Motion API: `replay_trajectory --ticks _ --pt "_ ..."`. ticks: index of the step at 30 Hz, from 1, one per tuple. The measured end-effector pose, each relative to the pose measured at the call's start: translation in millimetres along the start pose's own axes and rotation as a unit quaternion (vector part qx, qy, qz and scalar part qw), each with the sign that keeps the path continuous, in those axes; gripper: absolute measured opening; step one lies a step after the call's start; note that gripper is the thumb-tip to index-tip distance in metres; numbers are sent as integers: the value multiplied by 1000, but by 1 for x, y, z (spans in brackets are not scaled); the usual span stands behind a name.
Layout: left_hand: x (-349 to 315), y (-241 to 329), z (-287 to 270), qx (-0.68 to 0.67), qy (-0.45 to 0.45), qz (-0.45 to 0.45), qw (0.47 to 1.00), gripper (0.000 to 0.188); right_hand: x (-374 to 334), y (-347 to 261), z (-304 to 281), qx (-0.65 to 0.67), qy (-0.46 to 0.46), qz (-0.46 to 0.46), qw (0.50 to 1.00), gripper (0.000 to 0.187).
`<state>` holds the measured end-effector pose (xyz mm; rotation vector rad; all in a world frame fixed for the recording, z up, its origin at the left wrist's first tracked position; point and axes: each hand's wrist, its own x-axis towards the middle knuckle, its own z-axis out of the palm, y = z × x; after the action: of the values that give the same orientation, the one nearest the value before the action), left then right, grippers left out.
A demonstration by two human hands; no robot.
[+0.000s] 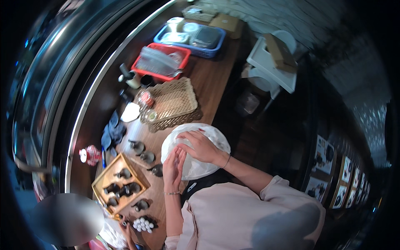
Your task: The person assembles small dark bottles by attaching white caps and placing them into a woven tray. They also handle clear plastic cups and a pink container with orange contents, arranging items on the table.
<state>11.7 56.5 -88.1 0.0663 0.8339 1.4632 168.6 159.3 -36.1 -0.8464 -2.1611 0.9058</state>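
Both my hands are over a round white bin or basin that looks lined with thin plastic. My left hand is palm-up at its left side, fingers stretched out. My right hand arches above with its fingers extended, close to the left fingertips. I see nothing held in either hand. Left of them, several small dark pots with spouts or handles stand on the wooden table. More of these pots sit in a square wooden tray.
A woven tray, a red basket and a blue basket line the table farther off. A red can and dark cloth lie left. Another person's hand is near white balls. A white chair stands far right.
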Motion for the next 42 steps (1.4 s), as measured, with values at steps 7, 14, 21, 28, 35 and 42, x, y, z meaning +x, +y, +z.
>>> replay_trajectory --ticks 7,14,21,28,35,42 --pt "12 -9 -1 62 -36 -28 997 50 -31 17 -23 -103 221 8 970 27" --pt "38 -15 -36 180 -5 -40 983 52 -64 44 13 -49 228 67 970 27" --pt "44 0 -36 165 -41 -80 982 39 -63 48 34 23 233 68 970 31" --pt "-5 -18 -4 231 -7 -30 973 46 -63 39 -7 45 118 105 986 34" --pt "-59 -19 2 67 70 131 987 27 -18 33 5 254 -18 223 941 27" --pt "-114 -16 -29 -15 227 283 932 25 19 3 43 244 -247 114 931 29"
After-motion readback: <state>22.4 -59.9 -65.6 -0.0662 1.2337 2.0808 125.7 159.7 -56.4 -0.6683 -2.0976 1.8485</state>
